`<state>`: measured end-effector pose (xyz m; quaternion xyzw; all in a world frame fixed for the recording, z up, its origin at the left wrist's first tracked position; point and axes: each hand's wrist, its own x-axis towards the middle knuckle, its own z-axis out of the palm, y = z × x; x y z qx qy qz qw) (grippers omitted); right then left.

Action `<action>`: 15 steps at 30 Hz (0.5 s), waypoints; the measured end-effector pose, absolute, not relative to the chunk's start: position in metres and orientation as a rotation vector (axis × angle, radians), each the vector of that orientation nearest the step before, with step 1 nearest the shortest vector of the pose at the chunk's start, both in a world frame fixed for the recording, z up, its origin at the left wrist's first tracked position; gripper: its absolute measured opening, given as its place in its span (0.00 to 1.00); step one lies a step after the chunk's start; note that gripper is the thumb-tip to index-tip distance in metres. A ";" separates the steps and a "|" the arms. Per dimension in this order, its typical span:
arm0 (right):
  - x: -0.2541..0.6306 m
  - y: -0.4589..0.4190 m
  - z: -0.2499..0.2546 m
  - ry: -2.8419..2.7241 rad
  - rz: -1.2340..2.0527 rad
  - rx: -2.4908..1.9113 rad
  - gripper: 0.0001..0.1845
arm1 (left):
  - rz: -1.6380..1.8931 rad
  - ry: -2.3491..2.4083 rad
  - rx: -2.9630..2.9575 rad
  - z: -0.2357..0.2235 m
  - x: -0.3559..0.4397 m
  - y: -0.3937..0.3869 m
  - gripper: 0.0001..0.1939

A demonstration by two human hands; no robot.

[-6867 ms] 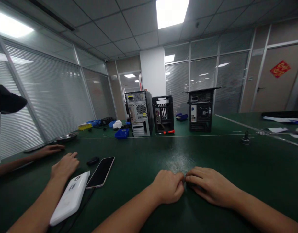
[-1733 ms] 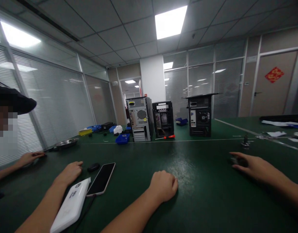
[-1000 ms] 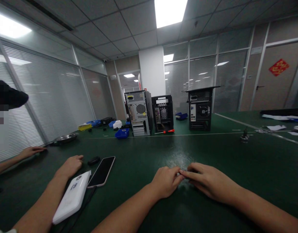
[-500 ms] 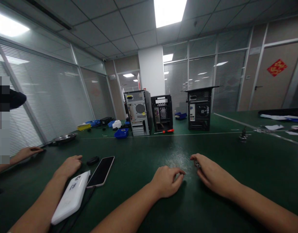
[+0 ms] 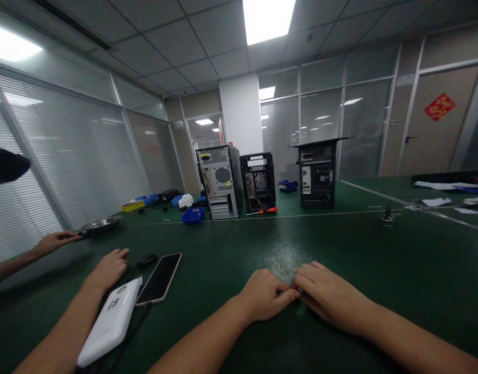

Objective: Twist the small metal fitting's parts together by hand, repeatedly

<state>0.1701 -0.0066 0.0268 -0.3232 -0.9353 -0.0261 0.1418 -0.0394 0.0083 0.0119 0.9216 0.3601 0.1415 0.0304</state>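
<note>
My left hand (image 5: 265, 295) and my right hand (image 5: 328, 292) meet low over the green table (image 5: 231, 244), fingertips against fingertips. A small glint of metal shows between them, mostly covered by the fingers. My right fingers are curled around this small metal piece. On my left hand, thumb and forefinger are pinched together at the same spot; what they grip is hidden. To the left lie a phone (image 5: 160, 279) and a white power bank (image 5: 111, 319) marked with dark characters.
Two hands of a person or people at left rest near a small black object (image 5: 146, 261) and on the handle of a metal pan (image 5: 102, 224). Computer cases (image 5: 218, 182), a red-handled screwdriver (image 5: 267, 210) and a blue bin (image 5: 193, 215) stand or lie farther back. A metal fixture (image 5: 387, 218) is at right.
My right hand has moved left and turned palm down, bringing the small metal piece to my left fingertips. At far left, another person's hand has reached the pan's handle.
</note>
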 end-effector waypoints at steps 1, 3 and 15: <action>0.174 -0.004 0.029 -2.695 -0.058 -0.930 0.08 | 0.437 1.127 2.842 0.013 -0.039 0.007 0.22; 0.187 0.004 0.034 -2.646 -0.013 -0.977 0.10 | 0.449 1.182 2.849 0.015 -0.037 0.005 0.21; 0.333 0.092 0.001 -1.921 0.285 -1.660 0.22 | 0.361 1.355 2.862 0.016 -0.033 0.001 0.20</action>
